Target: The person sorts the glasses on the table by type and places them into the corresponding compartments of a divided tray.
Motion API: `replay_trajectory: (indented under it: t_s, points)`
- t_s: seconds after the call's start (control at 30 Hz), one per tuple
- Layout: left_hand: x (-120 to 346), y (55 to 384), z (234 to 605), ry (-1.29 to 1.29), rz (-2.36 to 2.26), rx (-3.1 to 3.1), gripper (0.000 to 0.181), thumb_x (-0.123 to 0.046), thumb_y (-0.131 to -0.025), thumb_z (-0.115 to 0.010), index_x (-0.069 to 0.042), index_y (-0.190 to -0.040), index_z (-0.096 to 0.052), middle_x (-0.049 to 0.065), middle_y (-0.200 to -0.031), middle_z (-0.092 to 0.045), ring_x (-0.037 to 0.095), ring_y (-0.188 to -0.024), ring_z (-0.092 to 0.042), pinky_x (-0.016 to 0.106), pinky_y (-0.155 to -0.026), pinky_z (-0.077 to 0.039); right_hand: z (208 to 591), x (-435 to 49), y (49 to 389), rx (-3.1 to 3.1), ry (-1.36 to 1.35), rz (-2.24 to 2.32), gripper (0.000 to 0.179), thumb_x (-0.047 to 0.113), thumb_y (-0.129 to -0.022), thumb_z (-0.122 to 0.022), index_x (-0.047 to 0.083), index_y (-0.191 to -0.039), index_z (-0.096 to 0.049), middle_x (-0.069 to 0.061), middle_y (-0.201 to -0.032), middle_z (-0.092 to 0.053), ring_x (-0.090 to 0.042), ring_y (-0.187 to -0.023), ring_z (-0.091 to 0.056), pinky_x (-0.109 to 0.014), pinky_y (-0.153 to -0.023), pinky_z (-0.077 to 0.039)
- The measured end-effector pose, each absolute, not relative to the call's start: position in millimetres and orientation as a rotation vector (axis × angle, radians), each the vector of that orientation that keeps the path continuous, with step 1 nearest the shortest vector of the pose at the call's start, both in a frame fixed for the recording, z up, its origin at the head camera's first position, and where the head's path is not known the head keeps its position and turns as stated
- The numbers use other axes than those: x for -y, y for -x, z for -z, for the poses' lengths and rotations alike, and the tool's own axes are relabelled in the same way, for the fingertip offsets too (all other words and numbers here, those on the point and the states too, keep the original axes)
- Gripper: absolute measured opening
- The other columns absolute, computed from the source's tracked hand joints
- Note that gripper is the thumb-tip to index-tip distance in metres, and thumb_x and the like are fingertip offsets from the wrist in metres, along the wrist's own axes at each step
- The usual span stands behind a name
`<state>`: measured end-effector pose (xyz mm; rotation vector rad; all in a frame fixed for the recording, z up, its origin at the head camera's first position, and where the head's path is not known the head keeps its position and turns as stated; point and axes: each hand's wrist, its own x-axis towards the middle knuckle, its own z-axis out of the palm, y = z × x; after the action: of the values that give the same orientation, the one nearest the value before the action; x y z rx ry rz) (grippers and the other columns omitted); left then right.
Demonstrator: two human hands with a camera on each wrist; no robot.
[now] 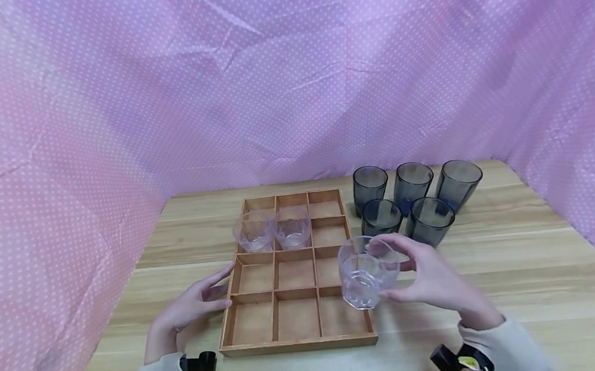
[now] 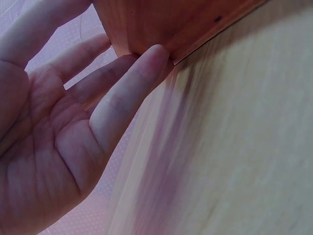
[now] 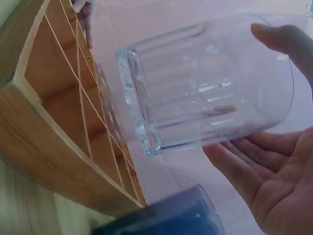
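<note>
My right hand grips a clear glass between thumb and fingers, upright over the near right part of a wooden divided tray. In the right wrist view the clear glass has a thick faceted base, and it is off the tray. Extended fingers of my left hand touch the tray's left side; the left wrist view shows the thumb against its wall. Two more clear glasses, one at the left and one beside it, stand in the second row from the back.
Several smoky grey glasses stand upright at the back right of the table, the nearest grey glass close to the tray's right edge. The pale wooden table is backed by a pink dotted cloth.
</note>
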<state>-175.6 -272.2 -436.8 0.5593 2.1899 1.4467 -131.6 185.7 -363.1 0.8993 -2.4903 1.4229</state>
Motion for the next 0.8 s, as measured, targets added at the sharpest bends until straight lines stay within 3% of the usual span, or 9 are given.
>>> replay_trajectory:
  t_s: [0.3,0.63,0.8]
  points:
    - [274,176,439,-0.564,-1.452,-2.186,0.081,-0.017,-0.093,-0.063,-0.008,-0.156,-0.012,0.026,-0.160,-0.001,0.054,-0.140,-0.022,0.035,-0.107,-0.044,369,-153,145,2.626,-0.643,-1.367,0.073,0.014,-0.065,-0.088,0.004,-0.129,-0.053,-0.011,-0.123,-0.064,-0.025,-0.108,-0.063,-0.030,-0.082,-0.059]
    - [274,177,443,-0.569,-1.465,-2.172,0.081,-0.017,-0.093,-0.063,-0.010,-0.156,-0.013,0.022,-0.162,-0.002,0.052,-0.141,-0.023,0.040,-0.108,-0.041,375,-124,160,2.557,-0.413,-1.320,0.075,0.014,-0.064,-0.090,0.002,-0.127,-0.052,-0.013,-0.120,-0.061,-0.029,-0.113,-0.059,-0.040,-0.085,-0.059]
    - [275,177,444,-0.572,-1.466,-2.179,0.082,-0.017,-0.093,-0.063,-0.009,-0.156,-0.012,0.024,-0.161,-0.001,0.053,-0.141,-0.022,0.040,-0.108,-0.041,377,-113,169,2.531,-0.352,-1.223,0.076,0.020,-0.064,-0.090,0.001,-0.127,-0.052,-0.013,-0.120,-0.061,-0.028,-0.111,-0.060,-0.040,-0.083,-0.059]
